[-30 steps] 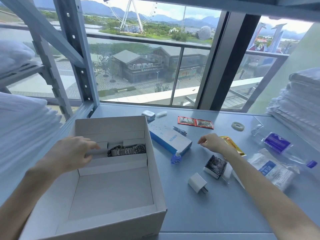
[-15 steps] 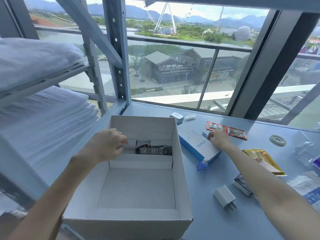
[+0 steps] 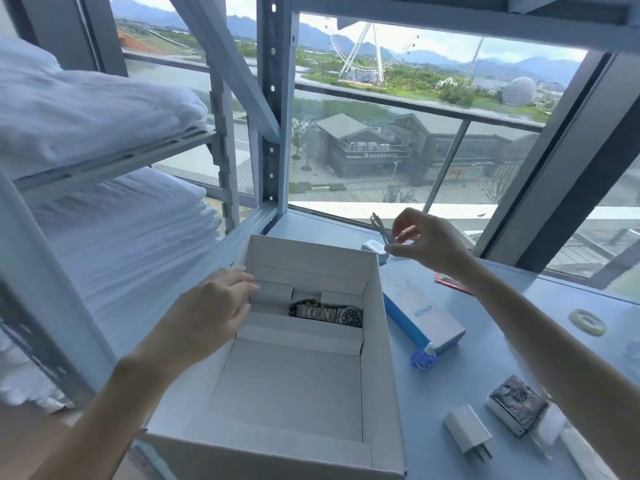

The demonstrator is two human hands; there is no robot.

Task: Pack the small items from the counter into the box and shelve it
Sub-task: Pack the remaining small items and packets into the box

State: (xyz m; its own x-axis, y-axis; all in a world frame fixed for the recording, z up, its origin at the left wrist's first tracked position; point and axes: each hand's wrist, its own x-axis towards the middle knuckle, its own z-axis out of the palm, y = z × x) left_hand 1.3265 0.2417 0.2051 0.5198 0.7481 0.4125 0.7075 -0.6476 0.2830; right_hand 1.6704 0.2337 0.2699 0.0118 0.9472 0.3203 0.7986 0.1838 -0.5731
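1. Half a second ago the right hand (image 3: pixel 433 244) was down at the counter (image 3: pixel 450 379) by the blue carton (image 3: pixel 422 313). Now it is raised, pinching a slender metal item (image 3: pixel 379 226).
2. The item slants up and left from the fingertips, above the counter behind the box (image 3: pixel 384 375).
3. The left hand (image 3: pixel 207 313) rests on the box's left wall, fingers loosely extended.
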